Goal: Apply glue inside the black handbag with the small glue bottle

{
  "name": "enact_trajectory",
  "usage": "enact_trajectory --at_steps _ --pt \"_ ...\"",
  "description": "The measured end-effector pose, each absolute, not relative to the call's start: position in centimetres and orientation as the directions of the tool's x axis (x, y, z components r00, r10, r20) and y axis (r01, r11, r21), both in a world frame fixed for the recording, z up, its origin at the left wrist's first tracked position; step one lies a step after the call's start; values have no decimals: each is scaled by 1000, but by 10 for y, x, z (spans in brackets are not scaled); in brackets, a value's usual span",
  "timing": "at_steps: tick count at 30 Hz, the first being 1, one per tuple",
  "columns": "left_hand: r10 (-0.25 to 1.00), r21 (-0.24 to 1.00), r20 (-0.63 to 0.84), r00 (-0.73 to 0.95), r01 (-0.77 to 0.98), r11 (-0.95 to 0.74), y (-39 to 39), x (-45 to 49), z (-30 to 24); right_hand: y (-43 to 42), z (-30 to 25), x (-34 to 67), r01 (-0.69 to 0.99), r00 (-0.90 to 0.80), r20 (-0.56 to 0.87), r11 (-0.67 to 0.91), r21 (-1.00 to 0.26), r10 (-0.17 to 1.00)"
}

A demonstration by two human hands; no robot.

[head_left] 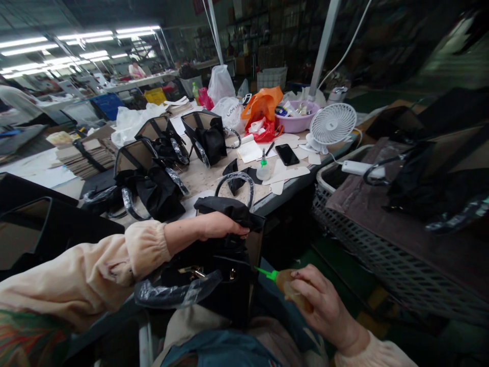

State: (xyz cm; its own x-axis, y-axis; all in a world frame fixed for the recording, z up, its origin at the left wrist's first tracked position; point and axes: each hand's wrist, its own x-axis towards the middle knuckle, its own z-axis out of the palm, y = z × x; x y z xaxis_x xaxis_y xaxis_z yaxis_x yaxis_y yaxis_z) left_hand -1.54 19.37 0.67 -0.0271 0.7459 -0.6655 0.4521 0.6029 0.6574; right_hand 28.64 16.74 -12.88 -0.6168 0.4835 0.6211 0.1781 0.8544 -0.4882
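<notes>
My left hand (219, 225) grips the top of a black handbag (225, 275) that rests on my lap, fingers curled over its folded black fabric. The bag's handle, wrapped in clear plastic (179, 293), hangs toward me. My right hand (319, 303) is closed on a small squeeze bottle (284, 281) with a green nozzle, and the tip touches the bag's right side edge.
Several more black handbags (153, 178) stand on the worktable (206, 176), with paper pieces, a phone (287, 154), a small bottle (263, 171), a white fan (332, 125) and a pink basin (296, 122). A grey plastic crate (382, 255) holding bags sits at right.
</notes>
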Motion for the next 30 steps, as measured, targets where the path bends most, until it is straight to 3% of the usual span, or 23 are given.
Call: enact_trajectory --at_steps 22,30 --pt "779 653 -627 27 564 506 194 -18 -2 144 -140 285 160 -566 563 751 -641 602" --pt "766 642 -641 -44 517 566 191 -14 4 142 -136 279 154 -537 577 744 -651 615"
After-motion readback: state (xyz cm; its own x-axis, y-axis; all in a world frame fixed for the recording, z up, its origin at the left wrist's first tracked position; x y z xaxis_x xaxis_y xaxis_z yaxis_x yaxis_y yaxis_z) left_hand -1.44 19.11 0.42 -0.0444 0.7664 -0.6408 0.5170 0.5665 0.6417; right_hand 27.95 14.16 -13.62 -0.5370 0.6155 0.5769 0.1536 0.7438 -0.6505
